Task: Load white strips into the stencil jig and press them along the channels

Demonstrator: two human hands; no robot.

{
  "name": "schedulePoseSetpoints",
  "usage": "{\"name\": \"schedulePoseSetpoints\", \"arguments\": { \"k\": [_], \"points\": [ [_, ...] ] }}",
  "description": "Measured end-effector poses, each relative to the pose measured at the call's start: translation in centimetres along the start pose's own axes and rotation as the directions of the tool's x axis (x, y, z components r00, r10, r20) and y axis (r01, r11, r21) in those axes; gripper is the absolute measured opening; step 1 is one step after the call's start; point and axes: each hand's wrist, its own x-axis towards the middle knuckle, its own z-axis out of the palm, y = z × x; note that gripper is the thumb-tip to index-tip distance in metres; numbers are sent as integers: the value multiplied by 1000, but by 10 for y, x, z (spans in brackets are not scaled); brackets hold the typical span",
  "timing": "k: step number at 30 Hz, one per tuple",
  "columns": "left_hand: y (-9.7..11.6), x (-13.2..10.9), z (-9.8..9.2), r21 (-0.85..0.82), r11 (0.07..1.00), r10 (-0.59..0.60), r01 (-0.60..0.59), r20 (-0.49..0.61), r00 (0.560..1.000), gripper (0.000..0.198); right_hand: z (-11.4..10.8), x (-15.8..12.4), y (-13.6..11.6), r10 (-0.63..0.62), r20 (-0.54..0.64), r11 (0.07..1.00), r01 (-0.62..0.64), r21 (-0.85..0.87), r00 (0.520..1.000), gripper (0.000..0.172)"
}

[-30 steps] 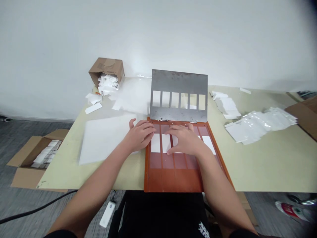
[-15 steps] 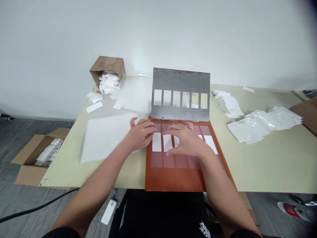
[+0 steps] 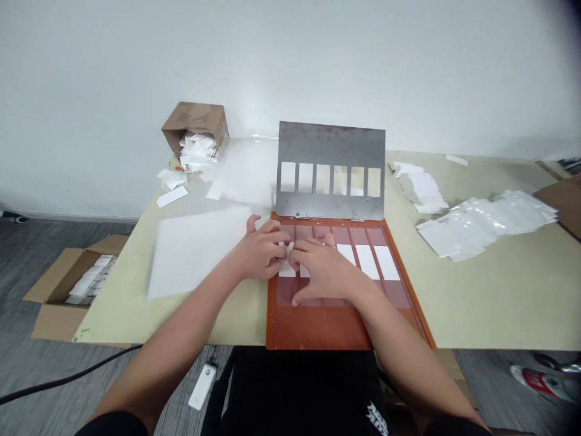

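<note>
Presently I see both hands, left hand and right hand, flat, fingers loosely spread, pressing white cards on the orange tray; hinged metal plate upright behind.

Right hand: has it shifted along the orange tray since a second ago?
Yes. The right hand slid left across the orange tray, uncovering white cards on the right, and now meets the left hand near the tray's left columns.

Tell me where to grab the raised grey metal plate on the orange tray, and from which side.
Grip the metal stencil plate by its free top edge, coming from above and in front. It stands upright, hinged along its bottom edge to the orange tray, so only the top edge swings. Pinch the solid band above the six window cutouts, probably near the middle; the left hand and right hand are both over the tray's left-hand slots.
</note>
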Motion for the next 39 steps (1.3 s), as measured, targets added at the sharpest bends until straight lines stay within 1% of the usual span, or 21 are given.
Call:
{"name": "schedulePoseSetpoints", "arguments": {
  "k": [3,5,8,9,10,13,14,17,19,22,24,26,29,33,39],
  "points": [
    [0,-1,-4,-14,1000,-9,9,24,1000,28,3,2,-4,-19,11,1000,19,-6,1000,47],
    [0,-3,-7,-34,999,-18,20,45,999,29,3,3,-3,-37,14,999,37,11,999,36],
    [0,-5,-13,-73,996,-36,41,75,997,20,4,4,2,-56,14,998,56,19,998,16],
    [0,-5,-14,-84,995,-43,50,85,995,15,5,5,3,-60,3,998,60,22,998,14],
    [-1,-5,-14,-93,994,-48,57,94,994,14,6,6,5,-62,-18,998,63,30,998,13],
    [-2,-4,-12,-102,992,-58,68,97,994,34,11,9,10,-38,-103,997,45,67,994,12],
    [-3,-4,-10,-98,993,-61,70,93,994,37,12,9,12,-27,-127,997,36,70,992,12],
    [-5,-3,-4,-81,993,-74,81,83,994,32,14,10,15,-18,-169,998,28,54,985,15],
    [-6,-4,-2,-83,992,-84,91,81,993,28,13,10,16,-25,-177,998,36,60,984,18],
    [-6,-4,0,-95,990,-94,100,74,993,28,10,7,15,-26,-174,994,44,99,984,27],
    [-6,-4,0,-98,989,-99,106,80,992,23,9,7,14,-30,-179,994,48,98,983,34],
    [-6,-4,-1,-100,989,-104,112,88,991,21,10,7,15,-40,-191,996,55,72,981,31],
    [-6,-3,-1,-112,986,-113,123,93,989,24,13,9,17,-48,-201,998,57,38,978,15],
    [-6,-2,-1,-114,985,-116,127,100,988,23,17,11,19,-48,-241,999,50,1,969,15],
    [-7,-5,2,-88,992,-83,89,70,994,23,21,13,18,-70,-291,997,60,-44,954,15]
  ]
}}
